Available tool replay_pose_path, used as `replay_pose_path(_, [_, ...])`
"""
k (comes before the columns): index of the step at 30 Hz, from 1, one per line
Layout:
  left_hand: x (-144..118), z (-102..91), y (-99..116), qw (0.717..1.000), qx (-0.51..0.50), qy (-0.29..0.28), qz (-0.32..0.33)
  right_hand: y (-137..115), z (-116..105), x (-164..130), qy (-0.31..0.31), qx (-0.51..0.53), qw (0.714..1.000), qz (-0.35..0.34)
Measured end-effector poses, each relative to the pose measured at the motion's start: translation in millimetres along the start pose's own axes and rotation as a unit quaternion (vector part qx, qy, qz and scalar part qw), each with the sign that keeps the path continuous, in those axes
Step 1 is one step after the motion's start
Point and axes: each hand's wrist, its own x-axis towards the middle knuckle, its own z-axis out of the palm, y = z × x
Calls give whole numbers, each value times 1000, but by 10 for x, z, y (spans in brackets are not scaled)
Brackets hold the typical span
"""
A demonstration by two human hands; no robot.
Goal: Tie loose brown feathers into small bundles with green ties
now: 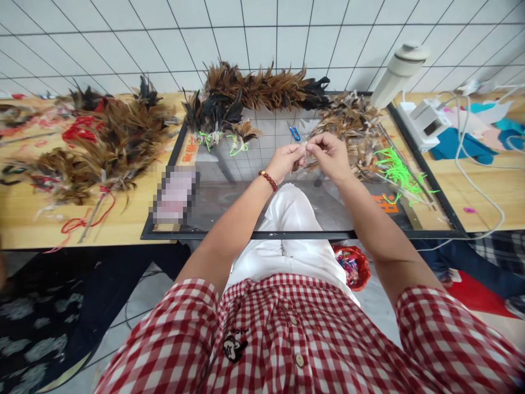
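Note:
Over the middle of the glass panel (221, 202), my left hand (286, 162) and my right hand (330, 156) meet fingertip to fingertip. Both are closed in a pinch around something small and pale, perhaps feather quills; it is too small to make out. Just beyond the fingers lie blue thread snips (294, 132). A heap of loose brown feathers (356, 128) spreads behind and to the right of my right hand. Bright green strings (396, 171) lie farther right. Left of my left hand, small dark feather bunches (219, 115) are tied with green string.
A long brown feather strip (258, 87) lies along the tiled wall. More feathers (118, 131) with red string cover the wooden table at left. A pale bottle (400, 74), a power strip (424, 123) and white cables stand right. Below the table sits a red basket (363, 268).

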Motion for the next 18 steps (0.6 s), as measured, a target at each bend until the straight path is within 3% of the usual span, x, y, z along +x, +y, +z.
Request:
replay_pose_path(4, [-12,-20,4,1000,-6,-18,-8,47,17,14,20,56,998,21])
replay_pose_path(9, [-14,-32,-35,998,-19,-63,-24,42,59,-6,-63,153,983,75])
replay_pose_path(11, [-11,-29,-32,998,-19,-63,-21,70,43,16,-33,155,985,66])
replay_pose_path(15, [11,-48,28,998,-45,27,17,219,-146,107,76,29,995,54])
replay_pose_path(18, [35,-82,69,993,-74,89,31,342,-364,135,58,-174,983,11])
